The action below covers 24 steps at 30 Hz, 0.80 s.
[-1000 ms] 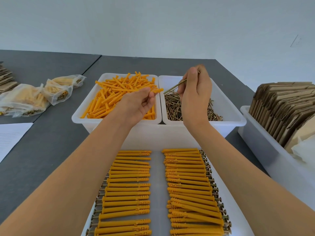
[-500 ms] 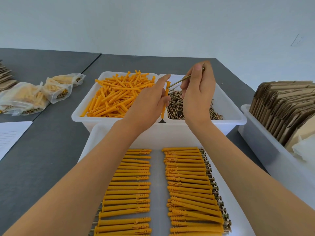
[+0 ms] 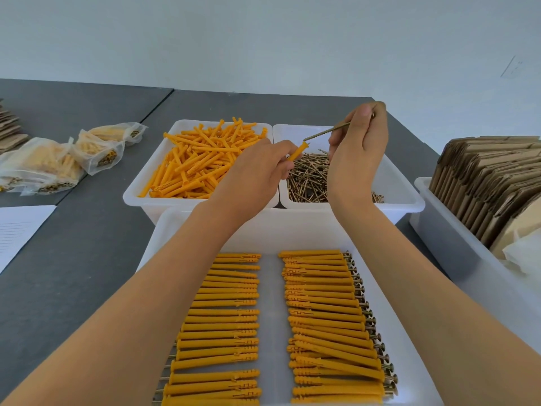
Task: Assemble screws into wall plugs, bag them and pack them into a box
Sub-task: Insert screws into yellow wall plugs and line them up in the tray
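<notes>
Right hand (image 3: 358, 148) pinches a brass-coloured screw (image 3: 325, 131) by its head end, thumb and forefinger closed on it, other fingers loosely curled. The screw slopes down-left so its tip lines up with the plug mouth. Left hand (image 3: 257, 174) grips an orange wall plug (image 3: 298, 153), fingers wrapped round most of it, with only the collar end poking out up-right toward the screw tip. Tip and collar are just apart or barely touching; can't tell which. Judgement: held this way so the two axes line up for insertion, which hasn't happened yet.

Directly below the hands: bin of loose screws (image 3: 310, 180) under the right hand, bin of loose plugs (image 3: 199, 162) just left of the left hand. Both are in short reach, presumably one supply per hand.

Nearer the body, under the forearms: white tray (image 3: 272, 317) with two columns of assembled plugs (image 3: 325, 315), screw heads facing outward. The left column is partly covered by the left forearm, and the bottom rows are cut off.

Far left of the left hand: filled bags (image 3: 58, 159). Right of the right hand: bin of flat cardboard boxes (image 3: 491, 183), cut off at the frame edge. The bags' contents are blurry and the count is unreadable.
</notes>
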### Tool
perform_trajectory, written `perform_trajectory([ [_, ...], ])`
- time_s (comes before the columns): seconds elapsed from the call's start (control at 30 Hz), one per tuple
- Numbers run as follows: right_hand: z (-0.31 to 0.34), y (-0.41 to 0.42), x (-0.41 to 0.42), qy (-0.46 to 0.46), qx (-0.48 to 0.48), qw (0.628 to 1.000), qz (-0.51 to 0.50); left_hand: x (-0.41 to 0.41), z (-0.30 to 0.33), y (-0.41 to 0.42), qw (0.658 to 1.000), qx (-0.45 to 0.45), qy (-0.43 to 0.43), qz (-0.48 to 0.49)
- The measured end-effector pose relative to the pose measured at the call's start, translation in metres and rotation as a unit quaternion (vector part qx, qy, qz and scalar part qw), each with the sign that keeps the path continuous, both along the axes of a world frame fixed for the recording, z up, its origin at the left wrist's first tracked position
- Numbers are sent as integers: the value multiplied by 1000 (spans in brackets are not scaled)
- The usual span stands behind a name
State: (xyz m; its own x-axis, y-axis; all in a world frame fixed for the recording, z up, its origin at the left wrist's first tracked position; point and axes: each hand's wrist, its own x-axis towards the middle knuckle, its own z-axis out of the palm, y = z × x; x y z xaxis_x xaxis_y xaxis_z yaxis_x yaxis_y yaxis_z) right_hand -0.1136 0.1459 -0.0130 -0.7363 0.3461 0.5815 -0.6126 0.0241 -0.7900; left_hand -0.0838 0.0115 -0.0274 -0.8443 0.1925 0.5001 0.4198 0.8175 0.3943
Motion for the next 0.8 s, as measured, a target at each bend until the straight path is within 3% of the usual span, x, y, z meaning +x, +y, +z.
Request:
perform_trajectory([
  [0.43,-2,-1,-2,-16,7,1000,2,-2,-3,-3,1000,-3,-5,-4],
  [0.67,-11,-5,-4,-87,183,969,139,4,1,4,998,43,22,-33],
  [0.7,-9,-4,-5,-101,170,969,149,5,5,5,997,71,14,-36],
  [0.8,-8,10,-19,-182,14,978,105,15,20,11,988,106,-71,-85],
])
